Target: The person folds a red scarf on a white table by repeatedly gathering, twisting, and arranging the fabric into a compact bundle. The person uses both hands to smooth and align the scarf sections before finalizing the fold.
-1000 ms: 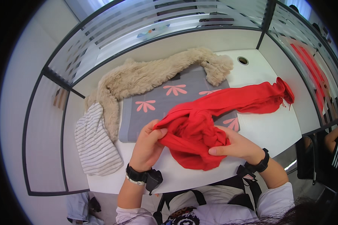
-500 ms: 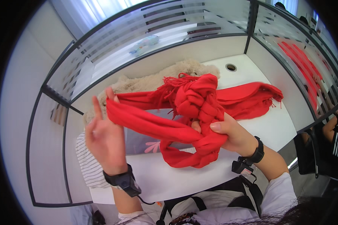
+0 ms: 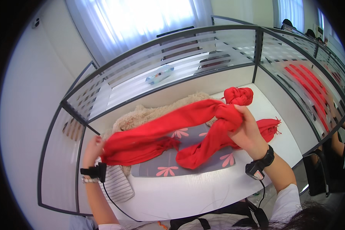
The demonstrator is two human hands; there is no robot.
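A long red scarf (image 3: 161, 122) with fringed ends stretches between my two hands above the desk. My right hand (image 3: 249, 132) is closed around a twisted, looped part of it, the thumb on top. A bunched red lump (image 3: 238, 96) of the cloth lies just beyond that thumb. At the far left, my left hand (image 3: 92, 150) has its fingers curled at the scarf's left end, gripping the cloth. A fringed tail (image 3: 270, 128) of the scarf rests on the desk to the right of my right hand.
Under the scarf lies a grey cloth (image 3: 197, 168) with pink flower shapes. Behind it is a fluffy beige piece (image 3: 138, 117); a striped cloth (image 3: 117, 186) sits at the left. Framed partitions (image 3: 218, 73) enclose the white desk (image 3: 172, 195). A person's arm (image 3: 337, 143) shows at the right.
My left hand went from spread fingers inside a scarf loop to curled on the cloth, moving left and down. The loop has opened into a long stretch, and the view has tilted up.
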